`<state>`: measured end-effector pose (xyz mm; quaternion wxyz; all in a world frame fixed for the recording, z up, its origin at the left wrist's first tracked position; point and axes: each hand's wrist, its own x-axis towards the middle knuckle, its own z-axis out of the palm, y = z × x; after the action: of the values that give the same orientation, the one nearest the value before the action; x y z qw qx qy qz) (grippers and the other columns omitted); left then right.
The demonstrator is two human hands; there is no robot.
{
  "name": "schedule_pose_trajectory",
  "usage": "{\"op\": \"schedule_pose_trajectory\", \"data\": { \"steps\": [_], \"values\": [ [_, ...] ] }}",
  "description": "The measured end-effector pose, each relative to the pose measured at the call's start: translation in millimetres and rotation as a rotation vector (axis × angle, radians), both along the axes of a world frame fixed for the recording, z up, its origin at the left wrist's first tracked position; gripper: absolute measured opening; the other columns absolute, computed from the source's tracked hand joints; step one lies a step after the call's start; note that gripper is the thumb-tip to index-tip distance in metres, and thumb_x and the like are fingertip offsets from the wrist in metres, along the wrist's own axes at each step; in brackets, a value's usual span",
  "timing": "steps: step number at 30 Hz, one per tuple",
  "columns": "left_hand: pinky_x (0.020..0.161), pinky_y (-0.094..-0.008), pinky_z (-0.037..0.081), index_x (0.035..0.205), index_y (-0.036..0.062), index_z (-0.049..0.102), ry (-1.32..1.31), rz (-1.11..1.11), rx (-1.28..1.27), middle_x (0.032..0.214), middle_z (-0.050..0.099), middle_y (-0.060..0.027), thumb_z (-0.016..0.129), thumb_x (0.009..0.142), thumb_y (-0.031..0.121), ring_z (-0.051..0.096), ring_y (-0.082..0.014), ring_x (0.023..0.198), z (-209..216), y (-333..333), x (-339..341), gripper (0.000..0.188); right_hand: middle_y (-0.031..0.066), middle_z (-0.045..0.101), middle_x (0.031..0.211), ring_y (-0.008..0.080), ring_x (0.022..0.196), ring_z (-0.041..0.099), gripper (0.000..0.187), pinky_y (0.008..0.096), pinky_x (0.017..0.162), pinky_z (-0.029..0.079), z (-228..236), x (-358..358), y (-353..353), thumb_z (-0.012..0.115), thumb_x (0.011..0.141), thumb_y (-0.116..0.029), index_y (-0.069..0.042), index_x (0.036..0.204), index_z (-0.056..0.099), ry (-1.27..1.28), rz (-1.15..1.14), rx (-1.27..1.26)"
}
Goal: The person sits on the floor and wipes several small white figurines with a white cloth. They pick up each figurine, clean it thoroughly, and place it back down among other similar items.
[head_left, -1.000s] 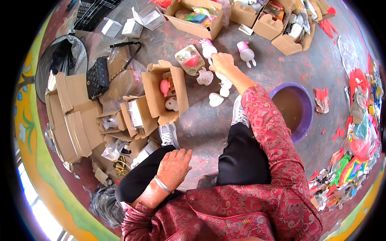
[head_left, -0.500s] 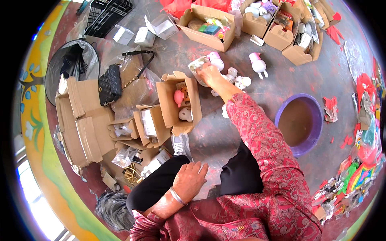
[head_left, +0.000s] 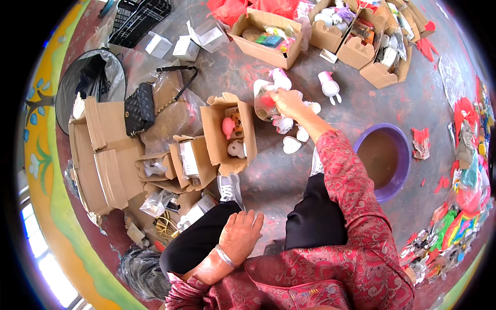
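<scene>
My right hand point(head_left: 285, 102) reaches forward and grips a clear plastic packet with a red and white toy inside point(head_left: 264, 103), held just above the floor. Around it lie white and pink rabbit-shaped toys point(head_left: 329, 86) and a white heart-shaped piece point(head_left: 291, 145). Left of the packet stands an open cardboard box point(head_left: 223, 133) with a pink toy point(head_left: 228, 126) and a white one in it. My left hand point(head_left: 241, 234) rests flat on my left knee, fingers spread, a bangle on the wrist.
A purple basin point(head_left: 384, 160) sits to the right. Several open cartons of toys point(head_left: 264, 35) line the far side. Flattened cardboard point(head_left: 98, 155), a black quilted handbag point(head_left: 138, 107) and a black bin bag point(head_left: 90, 77) lie at left. Colourful packets point(head_left: 460, 217) pile at right.
My right hand has lifted the packet and carried it left toward the open box. The view has shifted, and my left hand stays on my knee.
</scene>
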<state>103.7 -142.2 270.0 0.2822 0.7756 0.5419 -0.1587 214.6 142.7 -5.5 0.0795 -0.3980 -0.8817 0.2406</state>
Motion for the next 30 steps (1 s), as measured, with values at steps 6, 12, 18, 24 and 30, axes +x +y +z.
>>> {"op": "schedule_pose_trajectory", "data": {
  "steps": [6,12,18,24,30],
  "values": [
    [0.085,-0.0352,0.040,0.112,0.0040,0.051,0.015,-0.017,0.020,0.107,0.053,-0.0109,0.070,0.067,0.024,0.051,-0.0249,0.100,-1,-1,3,0.053,0.0082,0.062,0.068,0.0119,0.047,0.056,0.043,0.0261,0.046,0.046,28,25,15,0.072,0.068,-0.009,-0.004,0.108,0.060,0.712,-0.490,-0.643],
    [0.085,-0.0348,0.040,0.111,0.0040,0.050,-0.001,-0.012,0.022,0.106,0.053,-0.0104,0.070,0.067,0.023,0.051,-0.0243,0.099,-4,-2,4,0.052,0.0013,0.052,0.059,0.0077,0.044,0.047,0.049,0.0239,0.039,0.039,36,31,14,0.073,0.070,-0.009,0.005,0.113,0.055,0.844,-0.503,-0.935],
    [0.083,-0.0345,0.040,0.111,0.0038,0.050,0.002,-0.022,0.033,0.104,0.053,-0.0102,0.070,0.066,0.023,0.051,-0.0241,0.097,-3,2,5,0.053,0.0001,0.052,0.059,0.0062,0.044,0.046,0.032,0.0226,0.038,0.037,58,28,6,0.073,0.070,-0.010,0.003,0.096,0.061,0.831,-0.571,-1.002],
    [0.081,-0.0345,0.041,0.111,0.0041,0.050,0.020,0.032,0.101,0.103,0.053,-0.0103,0.070,0.064,0.025,0.051,-0.0238,0.096,-6,3,0,0.055,-0.0002,0.059,0.068,0.0054,0.053,0.053,0.030,0.0201,0.045,0.041,57,27,-4,0.072,0.073,-0.014,0.003,0.096,0.061,0.874,-0.491,-1.050],
    [0.079,-0.0341,0.041,0.115,0.0029,0.049,0.094,0.039,0.100,0.096,0.055,-0.0107,0.069,0.065,0.027,0.052,-0.0240,0.091,-6,-10,0,0.059,0.0032,0.060,0.077,0.0095,0.064,0.056,0.037,0.0224,0.056,0.045,64,52,-39,0.073,0.071,-0.017,0.004,0.099,0.060,0.771,-0.550,-1.172]
  ]
}}
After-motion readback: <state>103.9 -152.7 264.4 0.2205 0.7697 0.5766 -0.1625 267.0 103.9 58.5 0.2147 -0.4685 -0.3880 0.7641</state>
